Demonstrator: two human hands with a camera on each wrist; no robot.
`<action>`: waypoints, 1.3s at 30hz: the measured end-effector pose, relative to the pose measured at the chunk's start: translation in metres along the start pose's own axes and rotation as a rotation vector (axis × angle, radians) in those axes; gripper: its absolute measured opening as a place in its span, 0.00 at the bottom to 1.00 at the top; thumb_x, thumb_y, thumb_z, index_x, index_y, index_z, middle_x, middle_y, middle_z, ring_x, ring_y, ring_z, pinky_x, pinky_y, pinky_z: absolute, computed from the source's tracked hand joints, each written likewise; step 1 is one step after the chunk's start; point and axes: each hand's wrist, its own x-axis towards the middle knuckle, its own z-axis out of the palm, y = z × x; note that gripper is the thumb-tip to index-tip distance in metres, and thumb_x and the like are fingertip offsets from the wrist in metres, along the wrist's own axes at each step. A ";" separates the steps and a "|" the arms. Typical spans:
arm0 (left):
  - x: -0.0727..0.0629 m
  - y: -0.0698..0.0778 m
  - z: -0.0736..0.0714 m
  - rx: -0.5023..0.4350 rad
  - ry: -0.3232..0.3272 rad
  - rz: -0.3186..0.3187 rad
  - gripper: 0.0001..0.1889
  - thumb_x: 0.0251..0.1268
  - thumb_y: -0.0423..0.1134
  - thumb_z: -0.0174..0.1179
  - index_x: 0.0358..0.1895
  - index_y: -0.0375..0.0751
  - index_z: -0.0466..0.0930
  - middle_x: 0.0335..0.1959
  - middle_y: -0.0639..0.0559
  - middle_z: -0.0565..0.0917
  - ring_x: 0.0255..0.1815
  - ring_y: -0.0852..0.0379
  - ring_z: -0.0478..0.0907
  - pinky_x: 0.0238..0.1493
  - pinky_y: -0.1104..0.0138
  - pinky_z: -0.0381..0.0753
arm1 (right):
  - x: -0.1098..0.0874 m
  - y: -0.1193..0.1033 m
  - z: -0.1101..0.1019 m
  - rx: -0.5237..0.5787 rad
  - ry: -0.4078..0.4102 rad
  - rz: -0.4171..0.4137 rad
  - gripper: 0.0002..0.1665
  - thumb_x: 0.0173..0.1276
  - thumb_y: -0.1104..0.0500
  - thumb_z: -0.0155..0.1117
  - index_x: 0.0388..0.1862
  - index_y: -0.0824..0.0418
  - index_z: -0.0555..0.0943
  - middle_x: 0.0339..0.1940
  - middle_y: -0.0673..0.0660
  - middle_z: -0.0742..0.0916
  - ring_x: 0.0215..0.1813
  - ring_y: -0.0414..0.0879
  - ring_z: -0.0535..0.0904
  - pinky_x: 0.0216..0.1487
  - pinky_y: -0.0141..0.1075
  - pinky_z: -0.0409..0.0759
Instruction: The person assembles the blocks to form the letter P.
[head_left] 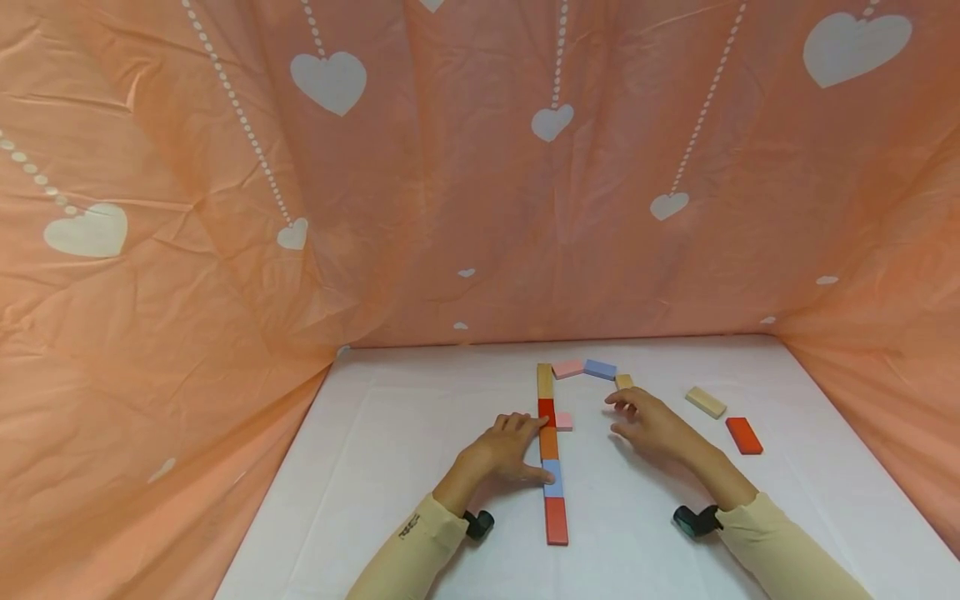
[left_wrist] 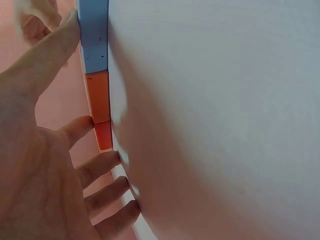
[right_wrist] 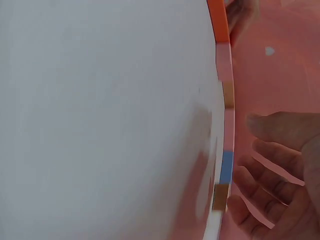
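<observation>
Five flat blocks form a straight column on the white table: a wood-coloured block, a red block, an orange block, a blue block and a lighter red block nearest me. My left hand lies along its left side, fingers spread, thumb at the blue block and index fingertip at the red one. From the column's far end a pink block, a second blue block and a small wooden block curve rightward. Close by the small wooden block, my right hand hovers with loosely bent fingers, holding nothing.
A short pink block juts right from the column at the red block. Farther right lie a loose wooden block and a loose red block. An orange cloth with white hearts hangs behind the table and at its sides.
</observation>
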 end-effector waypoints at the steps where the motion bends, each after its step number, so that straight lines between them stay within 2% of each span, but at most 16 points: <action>1: 0.000 0.000 0.000 0.000 0.001 0.000 0.53 0.62 0.69 0.72 0.86 0.57 0.59 0.82 0.48 0.64 0.80 0.44 0.62 0.76 0.47 0.74 | -0.002 0.002 -0.003 -0.001 0.007 0.008 0.22 0.71 0.65 0.74 0.62 0.66 0.82 0.51 0.59 0.85 0.51 0.54 0.80 0.56 0.51 0.83; 8: -0.001 0.000 0.000 -0.003 0.007 -0.001 0.53 0.61 0.69 0.73 0.86 0.57 0.59 0.82 0.48 0.65 0.79 0.44 0.63 0.75 0.47 0.75 | -0.014 0.015 -0.023 -0.047 0.106 0.003 0.22 0.69 0.66 0.75 0.60 0.68 0.83 0.49 0.62 0.86 0.50 0.56 0.81 0.53 0.53 0.83; 18: 0.000 0.000 0.000 -0.006 0.008 -0.002 0.53 0.61 0.69 0.72 0.86 0.57 0.60 0.82 0.48 0.65 0.79 0.45 0.63 0.75 0.47 0.75 | -0.024 0.038 -0.054 -0.105 0.233 0.008 0.22 0.67 0.66 0.77 0.57 0.74 0.83 0.45 0.69 0.86 0.47 0.64 0.83 0.49 0.57 0.81; 23: -0.001 0.000 0.000 -0.009 0.009 -0.002 0.53 0.61 0.69 0.73 0.86 0.57 0.60 0.82 0.48 0.65 0.80 0.45 0.62 0.75 0.47 0.75 | -0.030 0.049 -0.062 -0.112 0.279 0.071 0.23 0.69 0.62 0.76 0.59 0.71 0.83 0.46 0.69 0.85 0.50 0.66 0.81 0.51 0.57 0.74; 26: -0.001 0.001 0.000 -0.005 0.008 0.001 0.53 0.61 0.69 0.72 0.86 0.56 0.60 0.82 0.48 0.65 0.80 0.45 0.63 0.75 0.47 0.74 | -0.033 0.056 -0.068 -0.118 0.283 0.118 0.23 0.72 0.59 0.74 0.60 0.70 0.82 0.49 0.71 0.85 0.53 0.68 0.78 0.50 0.59 0.69; 31: 0.000 0.001 0.000 -0.006 0.007 0.002 0.53 0.61 0.69 0.73 0.86 0.56 0.60 0.82 0.48 0.65 0.80 0.44 0.63 0.75 0.47 0.75 | -0.037 0.067 -0.075 -0.114 0.253 0.194 0.25 0.76 0.55 0.70 0.63 0.70 0.80 0.54 0.74 0.83 0.57 0.72 0.75 0.53 0.65 0.65; 39: 0.000 0.001 0.000 -0.008 0.009 -0.001 0.53 0.61 0.69 0.73 0.86 0.56 0.60 0.82 0.48 0.65 0.80 0.44 0.62 0.75 0.46 0.74 | -0.041 0.081 -0.078 -0.141 0.224 0.237 0.28 0.71 0.58 0.75 0.63 0.72 0.78 0.53 0.76 0.83 0.56 0.73 0.77 0.52 0.65 0.68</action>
